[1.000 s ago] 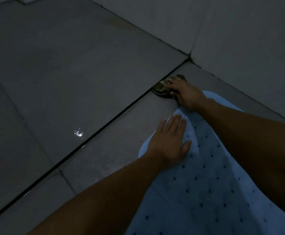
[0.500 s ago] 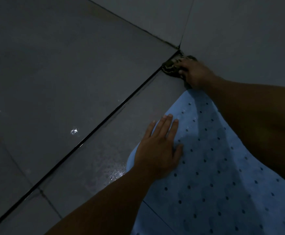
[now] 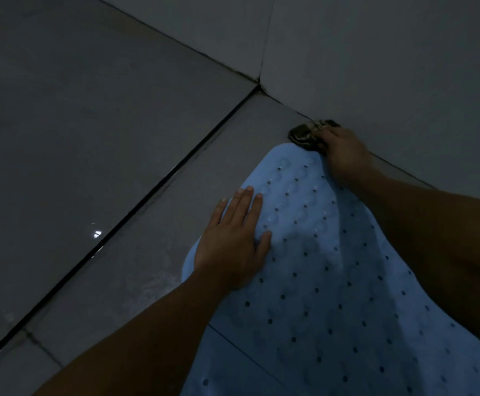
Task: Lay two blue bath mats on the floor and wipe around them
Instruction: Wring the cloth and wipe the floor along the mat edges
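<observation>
A: Where's the pale blue perforated rubber bath mat (image 3: 333, 281)?
B: Flat on grey floor tiles (image 3: 90, 124), by wall. Left hand (image 3: 233, 241) presses it, fingers straight. Right hand (image 3: 344, 155) grips dark patterned rag (image 3: 304, 135).
A: Handling?
B: Prob. light, floppy; take it by an edge.

open grey floor (image 3: 90, 138) left of mat (image 3: 333, 295), wall (image 3: 390, 67) close behind cloth (image 3: 304, 134), corner tight

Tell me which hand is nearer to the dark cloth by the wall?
Right. The right hand holds the dark cloth at the wall's foot; the left hand lies flat on the blue mat, apart from the cloth.
</observation>
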